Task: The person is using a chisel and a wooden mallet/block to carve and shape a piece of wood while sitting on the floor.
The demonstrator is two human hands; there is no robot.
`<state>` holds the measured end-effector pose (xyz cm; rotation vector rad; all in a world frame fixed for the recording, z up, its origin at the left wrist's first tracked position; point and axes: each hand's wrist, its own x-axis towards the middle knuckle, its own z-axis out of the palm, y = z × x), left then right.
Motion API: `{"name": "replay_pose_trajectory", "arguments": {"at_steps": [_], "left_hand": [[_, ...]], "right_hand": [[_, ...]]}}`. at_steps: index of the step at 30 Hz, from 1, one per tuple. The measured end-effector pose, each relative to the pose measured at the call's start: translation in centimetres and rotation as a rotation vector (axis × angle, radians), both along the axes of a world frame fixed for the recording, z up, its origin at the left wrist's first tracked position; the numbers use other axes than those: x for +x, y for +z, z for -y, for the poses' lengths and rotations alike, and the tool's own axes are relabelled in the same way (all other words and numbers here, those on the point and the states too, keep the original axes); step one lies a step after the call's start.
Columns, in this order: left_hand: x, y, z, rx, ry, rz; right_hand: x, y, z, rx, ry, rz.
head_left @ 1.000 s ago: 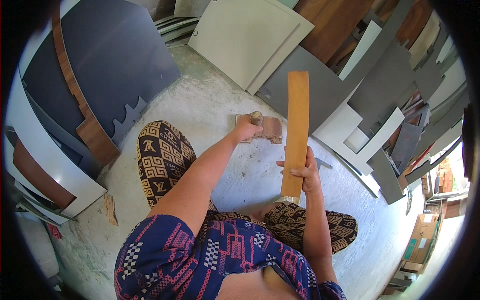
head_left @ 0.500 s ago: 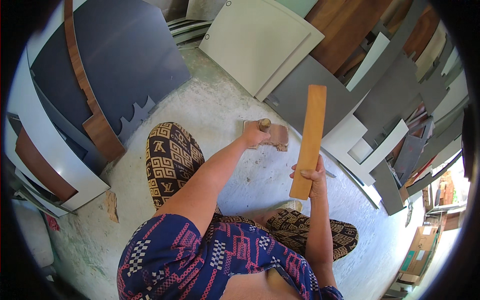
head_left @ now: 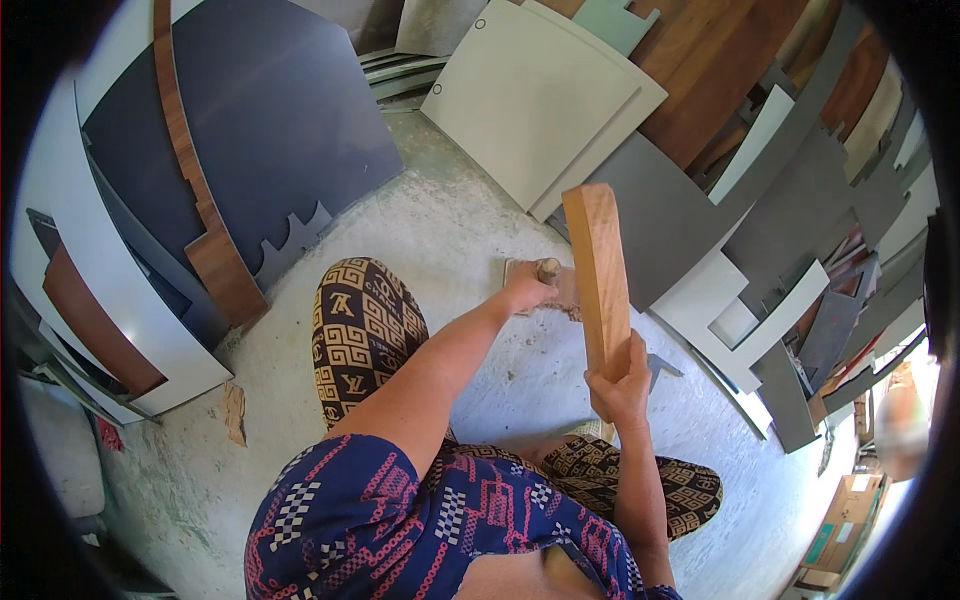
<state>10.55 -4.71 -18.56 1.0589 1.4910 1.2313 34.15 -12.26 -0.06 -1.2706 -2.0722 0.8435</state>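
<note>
The wooden board [head_left: 598, 280] stands up on its end, just right of the middle, above the floor [head_left: 470, 230]. The right hand [head_left: 622, 388] has a tight grip around its lower end. The left hand [head_left: 527, 287] is closed on a small round thing [head_left: 548, 268] and rests on a flat brownish piece [head_left: 565, 292] lying on the floor, just left of the board. Farther away, a big dark panel [head_left: 290, 130] lies on the left and a pale panel [head_left: 535, 100] leans at the far side.

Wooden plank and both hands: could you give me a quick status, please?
Right hand grips wooden plank at its lower end, plank upright. Left hand closed on a small tool over brown piece on concrete floor. Nothing between them.
</note>
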Motion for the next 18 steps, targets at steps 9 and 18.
{"name": "replay_pose_trajectory", "arguments": {"at_steps": [9,18], "left_hand": [[0.1,-0.37,-0.18,-0.017,0.016,-0.005],[-0.15,-0.5,-0.13,0.019,0.004,0.042]], "right_hand": [[-0.54,0.18,0.44,-0.01,-0.01,0.024],[-0.45,-0.47,0.52,0.013,0.002,0.018]]}}
